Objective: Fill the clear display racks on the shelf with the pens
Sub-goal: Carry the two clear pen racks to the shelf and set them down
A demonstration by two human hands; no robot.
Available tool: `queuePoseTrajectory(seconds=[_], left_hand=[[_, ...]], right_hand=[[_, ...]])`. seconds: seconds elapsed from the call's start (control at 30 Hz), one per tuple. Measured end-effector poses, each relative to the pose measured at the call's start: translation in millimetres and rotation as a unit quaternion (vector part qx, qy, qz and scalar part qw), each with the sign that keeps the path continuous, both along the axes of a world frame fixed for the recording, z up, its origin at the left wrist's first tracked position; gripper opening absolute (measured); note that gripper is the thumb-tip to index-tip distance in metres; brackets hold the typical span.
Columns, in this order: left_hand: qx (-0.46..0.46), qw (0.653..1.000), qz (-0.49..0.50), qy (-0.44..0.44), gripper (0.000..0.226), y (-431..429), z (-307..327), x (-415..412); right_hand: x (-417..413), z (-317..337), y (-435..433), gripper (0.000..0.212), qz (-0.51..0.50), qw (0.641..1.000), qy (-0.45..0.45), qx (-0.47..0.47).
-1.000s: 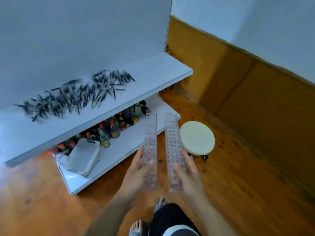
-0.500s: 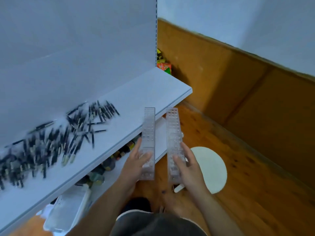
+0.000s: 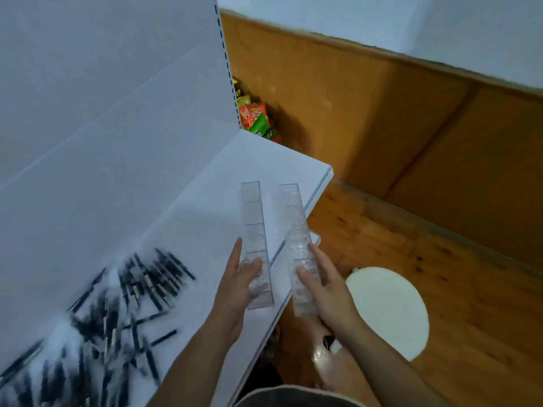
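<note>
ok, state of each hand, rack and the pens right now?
left hand: grips near end of left clear rack.
right hand: grips near end of right clear rack.
left clear rack: empty, held over the shelf.
right clear rack: empty, held across the shelf's front edge.
pens: loose heap on the shelf, none racked.

White shelf (image 3: pixel 205 201), flat, its right end meeting a wood floor (image 3: pixel 440 274) below. Pens (image 3: pixel 117 312) lie loose in a heap on its left part (dark barrels, blurred), a few strays at the near edge. On the floor: one round pale stool (image 3: pixel 390 309).
</note>
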State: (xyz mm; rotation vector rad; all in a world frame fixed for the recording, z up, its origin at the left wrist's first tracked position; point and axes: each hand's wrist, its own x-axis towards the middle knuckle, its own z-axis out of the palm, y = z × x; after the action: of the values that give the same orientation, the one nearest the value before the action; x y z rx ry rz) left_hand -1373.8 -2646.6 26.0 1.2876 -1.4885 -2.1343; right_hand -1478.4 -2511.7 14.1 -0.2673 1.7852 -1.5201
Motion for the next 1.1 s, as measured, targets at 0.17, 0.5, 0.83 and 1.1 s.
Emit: queuePoseTrajectory(seconds=[0.17, 0.5, 0.83, 1.1], left_hand=[[0.013, 0.999, -0.044, -0.003, 0.063, -61.1, -24.2, -26.8], [-0.049, 0.990, -0.128, -0.034, 0.052, -128.3, -76.0, -54.9], [-0.167, 0.972, -0.146, -0.075, 0.043, -133.7, -104.2, -67.6], [-0.149, 0.980, -0.128, -0.035, 0.038, -187.0, -109.4, -89.3]], right_hand=[[-13.1, -19.5, -60.8, 0.044, -0.034, 0.999, 0.005, 0.026], [-13.9, -62.8, -125.0, 0.052, -0.074, 0.991, 0.067, 0.084], [1.5, -89.2, -160.0, 0.055, -0.076, 0.968, 0.162, 0.174], [-11.9, -88.5, -187.3, 0.053, -0.126, 0.967, 0.149, 0.165]])
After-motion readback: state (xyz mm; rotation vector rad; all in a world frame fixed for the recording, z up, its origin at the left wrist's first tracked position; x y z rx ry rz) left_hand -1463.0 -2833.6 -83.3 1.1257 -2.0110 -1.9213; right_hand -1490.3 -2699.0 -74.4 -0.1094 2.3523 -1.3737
